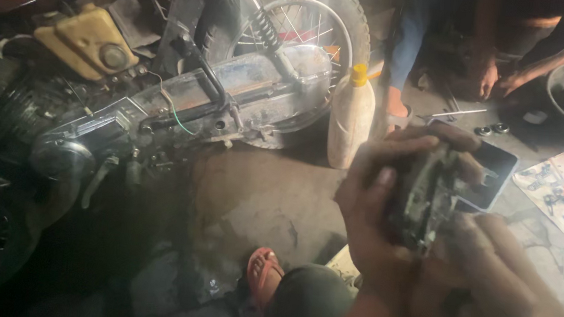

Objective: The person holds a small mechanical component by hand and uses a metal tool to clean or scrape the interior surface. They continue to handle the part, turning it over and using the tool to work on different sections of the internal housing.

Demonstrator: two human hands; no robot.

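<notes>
Hands close around a grimy metal part (pixel 426 196), held up over the concrete floor (pixel 271 199): left hand (pixel 378 202) wraps its near side, right hand (pixel 484 281) cups it from below, fingers curled shut on it. Best kept steady over the black tray (pixel 494 173) (bottle (pixel 351 117) and motorcycle (pixel 164 92) sit well apart).

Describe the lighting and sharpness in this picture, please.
Head view: dim overall, deep shadow lower left under the motorcycle; the floor and white bottle catch the light; the left hand, right hand and the dark metal part they hold look soft and blurred.
</notes>
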